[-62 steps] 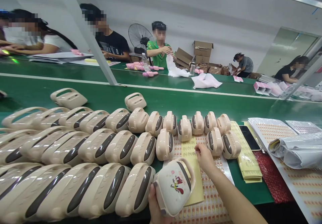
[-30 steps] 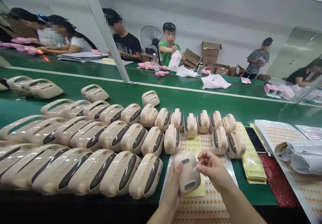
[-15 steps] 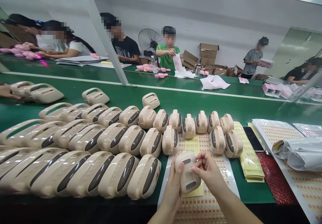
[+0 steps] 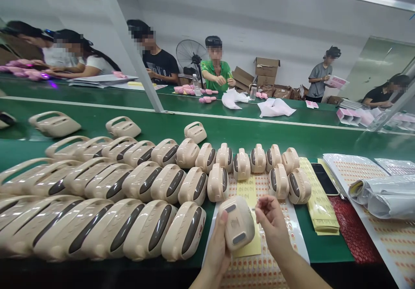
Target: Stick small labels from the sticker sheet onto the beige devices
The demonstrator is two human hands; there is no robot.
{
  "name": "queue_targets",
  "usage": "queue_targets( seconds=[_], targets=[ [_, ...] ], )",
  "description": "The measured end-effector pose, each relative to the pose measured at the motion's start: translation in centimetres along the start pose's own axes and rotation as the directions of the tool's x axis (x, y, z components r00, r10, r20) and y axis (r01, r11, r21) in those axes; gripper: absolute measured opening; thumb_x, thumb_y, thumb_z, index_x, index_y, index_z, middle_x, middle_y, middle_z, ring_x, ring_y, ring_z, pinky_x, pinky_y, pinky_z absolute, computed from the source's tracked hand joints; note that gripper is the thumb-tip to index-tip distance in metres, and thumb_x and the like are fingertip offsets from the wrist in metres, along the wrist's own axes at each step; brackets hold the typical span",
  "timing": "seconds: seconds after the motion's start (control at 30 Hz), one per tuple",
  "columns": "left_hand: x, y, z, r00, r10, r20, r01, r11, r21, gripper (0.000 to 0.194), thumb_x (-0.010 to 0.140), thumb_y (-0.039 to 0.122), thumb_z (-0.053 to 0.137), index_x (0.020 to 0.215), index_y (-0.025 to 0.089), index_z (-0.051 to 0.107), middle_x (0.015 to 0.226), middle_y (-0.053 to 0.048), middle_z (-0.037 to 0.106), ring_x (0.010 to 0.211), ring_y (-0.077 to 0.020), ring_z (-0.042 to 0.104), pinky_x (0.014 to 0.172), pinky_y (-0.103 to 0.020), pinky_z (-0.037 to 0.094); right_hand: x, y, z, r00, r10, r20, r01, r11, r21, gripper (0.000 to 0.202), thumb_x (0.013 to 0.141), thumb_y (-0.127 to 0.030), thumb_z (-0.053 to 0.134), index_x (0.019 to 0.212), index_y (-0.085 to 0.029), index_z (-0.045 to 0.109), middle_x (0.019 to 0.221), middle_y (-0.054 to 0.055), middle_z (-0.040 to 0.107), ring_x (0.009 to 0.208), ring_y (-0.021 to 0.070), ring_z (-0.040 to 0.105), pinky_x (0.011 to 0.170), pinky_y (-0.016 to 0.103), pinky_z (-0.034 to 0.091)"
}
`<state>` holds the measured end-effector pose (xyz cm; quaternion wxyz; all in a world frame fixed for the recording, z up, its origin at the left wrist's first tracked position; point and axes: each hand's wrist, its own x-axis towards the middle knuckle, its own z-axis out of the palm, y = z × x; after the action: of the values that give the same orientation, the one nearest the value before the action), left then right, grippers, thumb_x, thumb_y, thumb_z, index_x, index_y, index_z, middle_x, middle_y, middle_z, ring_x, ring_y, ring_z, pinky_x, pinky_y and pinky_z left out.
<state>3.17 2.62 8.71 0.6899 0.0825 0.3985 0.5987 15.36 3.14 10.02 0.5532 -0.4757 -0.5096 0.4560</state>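
Note:
My left hand (image 4: pixel 218 245) grips a beige plastic device (image 4: pixel 241 222) with rounded corners, its underside turned up toward me. Two grey pads and a faint label-like mark show on that underside. Just right of the device, my right hand (image 4: pixel 270 219) has thumb and fingers pinched together, apart from the surface; whatever is between the fingertips is too small to make out. Below both hands lie a yellow label sheet (image 4: pixel 251 248) and a larger white sheet of small orange stickers (image 4: pixel 256 276).
Rows of similar beige devices (image 4: pixel 183 232) with handles and dark panels fill the left and middle. To the right lie yellow label strips (image 4: pixel 319 211), a phone (image 4: pixel 324 178), and more sticker sheets (image 4: pixel 389 241). A slanted post (image 4: pixel 129 42) crosses the view; co-workers sit beyond.
My right hand has drawn back from the device's underside, and the device has tilted slightly. At far left, another person's hand has left view. A co-worker in green has put down a white wrapping.

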Motion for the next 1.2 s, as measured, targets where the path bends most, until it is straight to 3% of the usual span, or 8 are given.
queue_targets(
  seconds=[0.17, 0.3, 0.47, 0.57, 0.8, 0.9, 1.0, 1.2],
  targets=[
    [-0.3, -0.7, -1.4, 0.989, -0.131, 0.071, 0.138, 0.985, -0.102, 0.047, 0.069, 0.05, 0.064, 0.103, 0.019, 0.065, 0.104, -0.01, 0.069, 0.107, -0.0333, 0.057, 0.093, -0.044, 0.043, -0.9, 2.9, -1.2, 0.995, 0.096, -0.021, -0.098, 0.98, -0.175, 0.052, 0.08, -0.047, 0.054, 0.126, -0.027, 0.042, 0.132, 0.008, 0.04, 0.119, 0.0224, 0.042, 0.095, 0.037, 0.039],
    [-0.9, -3.1, -3.1, 0.976, -0.005, 0.218, -0.011, 0.998, 0.068, 0.06, 0.046, 0.041, 0.082, 0.099, 0.018, 0.066, 0.096, -0.012, 0.071, 0.1, -0.0382, 0.059, 0.091, -0.048, 0.043, -1.1, 3.4, -1.3, 0.962, 0.271, -0.023, -0.272, 0.962, -0.006, 0.056, 0.081, -0.053, 0.049, 0.13, -0.026, 0.037, 0.136, 0.008, 0.04, 0.126, 0.0225, 0.037, 0.095, 0.034, 0.041],
    [-0.9, -2.9, -3.5, 0.953, 0.193, 0.235, -0.244, 0.946, 0.215, 0.103, 0.024, 0.025, 0.089, 0.12, 0.027, 0.051, 0.121, -0.011, 0.059, 0.116, -0.0408, 0.046, 0.09, -0.049, 0.043, 0.5, 1.8, -1.4, 0.984, 0.04, -0.172, -0.026, 0.996, 0.086, 0.048, 0.084, -0.046, 0.047, 0.126, -0.027, 0.035, 0.128, 0.011, 0.046, 0.11, 0.0223, 0.052, 0.084, 0.035, 0.048],
    [-0.1, -0.5, -3.0, 0.937, 0.208, 0.28, -0.279, 0.929, 0.245, 0.089, 0.029, 0.04, 0.087, 0.111, 0.024, 0.059, 0.121, -0.011, 0.059, 0.117, -0.0398, 0.045, 0.094, -0.045, 0.04, 1.1, 1.6, -1.2, 0.975, -0.206, -0.084, 0.203, 0.978, -0.042, 0.044, 0.088, -0.034, 0.043, 0.129, -0.027, 0.031, 0.124, 0.012, 0.047, 0.1, 0.0209, 0.056, 0.075, 0.035, 0.051],
    [-0.3, 2.2, -2.2, 0.907, 0.374, 0.194, -0.419, 0.752, 0.509, 0.053, 0.04, 0.035, 0.083, 0.089, 0.022, 0.067, 0.092, -0.006, 0.068, 0.093, -0.0329, 0.058, 0.09, -0.041, 0.043, 2.8, 1.4, -0.3, 0.656, -0.641, 0.398, 0.754, 0.581, -0.306, 0.06, 0.086, -0.012, 0.036, 0.138, -0.032, 0.013, 0.131, 0.011, 0.041, 0.112, 0.0231, 0.05, 0.093, 0.045, 0.044],
    [-0.8, 0.5, -2.9, 0.791, 0.608, 0.062, -0.522, 0.618, 0.587, 0.05, 0.046, 0.036, 0.081, 0.091, 0.022, 0.064, 0.106, -0.005, 0.061, 0.1, -0.0311, 0.055, 0.092, -0.039, 0.043, 4.8, 0.7, -1.4, 0.63, -0.709, 0.317, 0.742, 0.43, -0.514, 0.068, 0.084, -0.021, 0.046, 0.14, -0.027, 0.008, 0.138, 0.013, 0.03, 0.126, 0.0291, 0.034, 0.096, 0.05, 0.04],
    [-0.1, -1.7, -4.5, 0.638, 0.77, 0.014, -0.549, 0.442, 0.71, 0.048, 0.058, 0.037, 0.074, 0.099, 0.02, 0.056, 0.112, -0.008, 0.055, 0.107, -0.0309, 0.052, 0.093, -0.045, 0.042, 7.3, 1.1, -3.5, 0.671, -0.735, 0.097, 0.501, 0.353, -0.791, 0.07, 0.083, -0.023, 0.049, 0.141, -0.024, 0.01, 0.143, 0.014, 0.021, 0.131, 0.0336, 0.024, 0.096, 0.056, 0.037],
    [3.3, -3.7, -7.1, 0.022, 0.927, 0.374, -0.689, -0.257, 0.678, 0.055, 0.06, 0.02, 0.075, 0.108, 0.02, 0.048, 0.114, -0.01, 0.048, 0.115, -0.0301, 0.046, 0.095, -0.049, 0.041, 9.6, 3.5, -6.3, 0.783, -0.622, -0.026, 0.293, 0.405, -0.866, 0.064, 0.081, -0.003, 0.031, 0.14, -0.022, 0.016, 0.145, 0.013, 0.019, 0.13, 0.0315, 0.029, 0.091, 0.051, 0.045]
  ],
)
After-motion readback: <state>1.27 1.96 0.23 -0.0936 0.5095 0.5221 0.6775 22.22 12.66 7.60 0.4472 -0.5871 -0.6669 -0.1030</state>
